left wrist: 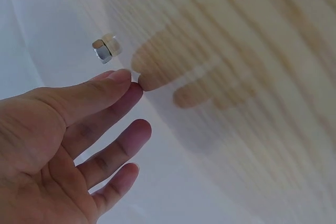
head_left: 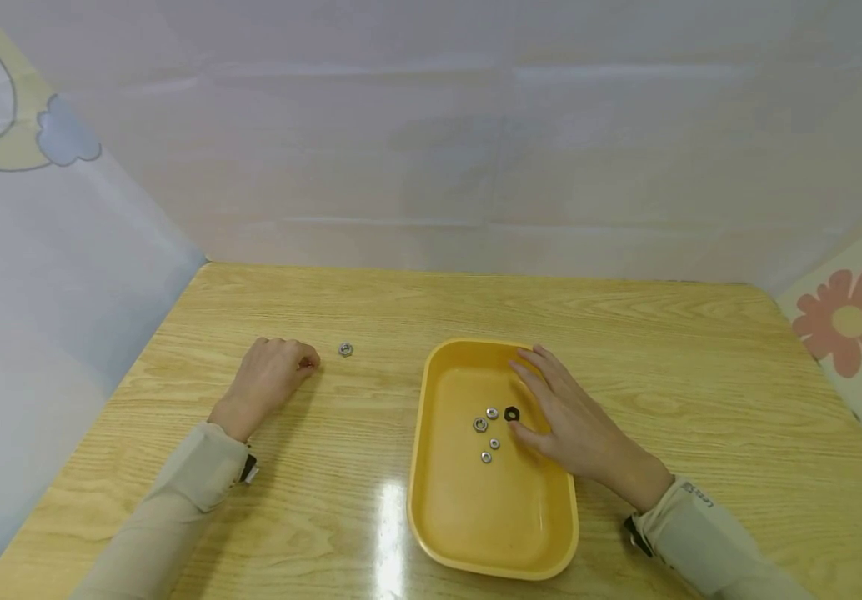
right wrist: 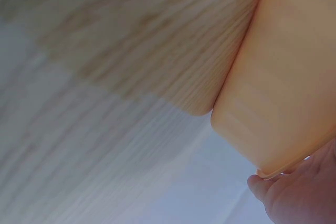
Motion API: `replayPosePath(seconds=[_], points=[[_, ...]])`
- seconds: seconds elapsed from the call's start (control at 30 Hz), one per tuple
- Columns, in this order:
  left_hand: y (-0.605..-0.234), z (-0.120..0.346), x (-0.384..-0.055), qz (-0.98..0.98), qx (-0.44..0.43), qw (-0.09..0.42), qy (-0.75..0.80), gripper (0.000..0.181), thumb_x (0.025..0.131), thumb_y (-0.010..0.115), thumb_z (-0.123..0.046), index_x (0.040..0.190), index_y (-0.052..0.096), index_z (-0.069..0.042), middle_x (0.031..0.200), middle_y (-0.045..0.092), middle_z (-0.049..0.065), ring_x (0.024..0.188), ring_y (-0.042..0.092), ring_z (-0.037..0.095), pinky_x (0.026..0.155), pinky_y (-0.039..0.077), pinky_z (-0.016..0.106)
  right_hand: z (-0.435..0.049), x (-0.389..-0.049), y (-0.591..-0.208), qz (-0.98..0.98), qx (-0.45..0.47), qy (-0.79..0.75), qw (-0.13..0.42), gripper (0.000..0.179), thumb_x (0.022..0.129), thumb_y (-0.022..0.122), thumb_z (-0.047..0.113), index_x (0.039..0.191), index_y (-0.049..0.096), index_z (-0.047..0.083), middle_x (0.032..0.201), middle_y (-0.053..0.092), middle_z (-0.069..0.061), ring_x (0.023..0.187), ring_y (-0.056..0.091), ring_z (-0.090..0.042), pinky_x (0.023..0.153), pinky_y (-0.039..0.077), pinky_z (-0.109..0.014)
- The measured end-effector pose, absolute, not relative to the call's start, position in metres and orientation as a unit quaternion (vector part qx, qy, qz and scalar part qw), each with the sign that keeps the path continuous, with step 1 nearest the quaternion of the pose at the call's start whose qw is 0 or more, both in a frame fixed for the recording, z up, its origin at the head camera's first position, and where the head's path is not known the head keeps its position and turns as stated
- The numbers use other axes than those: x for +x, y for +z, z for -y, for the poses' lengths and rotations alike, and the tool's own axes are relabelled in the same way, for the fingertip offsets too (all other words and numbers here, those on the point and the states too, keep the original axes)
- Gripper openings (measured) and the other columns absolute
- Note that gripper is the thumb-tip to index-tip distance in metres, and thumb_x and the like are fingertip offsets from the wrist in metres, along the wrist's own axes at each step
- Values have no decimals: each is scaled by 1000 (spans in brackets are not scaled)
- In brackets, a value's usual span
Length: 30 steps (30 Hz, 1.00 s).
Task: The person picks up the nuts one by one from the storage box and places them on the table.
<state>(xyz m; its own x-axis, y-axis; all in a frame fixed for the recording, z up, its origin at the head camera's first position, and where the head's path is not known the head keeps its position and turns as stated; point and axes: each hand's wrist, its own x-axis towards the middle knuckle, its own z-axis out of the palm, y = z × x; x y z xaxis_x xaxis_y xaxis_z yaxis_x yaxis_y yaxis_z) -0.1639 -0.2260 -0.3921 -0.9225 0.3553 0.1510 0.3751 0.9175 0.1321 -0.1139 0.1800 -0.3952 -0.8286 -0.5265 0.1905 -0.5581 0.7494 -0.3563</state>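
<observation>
In the head view my left hand (head_left: pixel 269 372) is low over the table, left of a silver hex nut (head_left: pixel 345 349). The left wrist view has thumb and index fingertips close together, nothing visible between them, the other fingers loosely bent; the same nut (left wrist: pixel 103 52) stands just beyond them. My right hand (head_left: pixel 569 421) reaches over the right rim of a yellow tray (head_left: pixel 493 517), fingers spread. Below its thumb and fingers, in the tray, lie a black nut (head_left: pixel 512 414) and several silver nuts (head_left: pixel 479 424). The right wrist view catches fingers (right wrist: pixel 302 195) at the tray's rim.
A wood-grain table (head_left: pixel 649 333) carries the tray and the lone nut. Pale sheeting (head_left: pixel 371 167) hangs behind it, with printed panels at left and right, one showing a pink flower (head_left: pixel 851 321).
</observation>
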Motion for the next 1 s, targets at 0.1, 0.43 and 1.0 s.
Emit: replayPosePath(seconds=[0.1, 0.43, 1.0], points=[[-391, 226, -164, 977, -192, 56, -79, 7, 84, 76, -7, 91, 79, -7, 92, 77, 11, 75, 72, 26, 74, 57, 43, -180, -114, -395, 936, 287, 203, 33, 75, 89, 73, 24, 149, 37, -1, 156, 32, -23, 148, 21, -45, 114, 29, -63], [-390, 225, -165, 975, -193, 32, -105, 9, 86, 73, -3, 92, 79, -5, 96, 77, 13, 82, 73, 28, 75, 58, 42, -180, -114, -396, 932, 294, 206, 47, 73, 89, 72, 21, 149, 37, -1, 155, 33, -23, 146, 24, -46, 114, 30, -63], [-393, 227, -165, 975, -183, 20, -122, 10, 88, 72, -3, 93, 79, -4, 97, 77, 14, 87, 72, 31, 74, 58, 43, -181, -114, -396, 936, 283, 208, 28, 77, 89, 72, 26, 150, 35, -1, 157, 29, -22, 149, 20, -45, 115, 28, -63]])
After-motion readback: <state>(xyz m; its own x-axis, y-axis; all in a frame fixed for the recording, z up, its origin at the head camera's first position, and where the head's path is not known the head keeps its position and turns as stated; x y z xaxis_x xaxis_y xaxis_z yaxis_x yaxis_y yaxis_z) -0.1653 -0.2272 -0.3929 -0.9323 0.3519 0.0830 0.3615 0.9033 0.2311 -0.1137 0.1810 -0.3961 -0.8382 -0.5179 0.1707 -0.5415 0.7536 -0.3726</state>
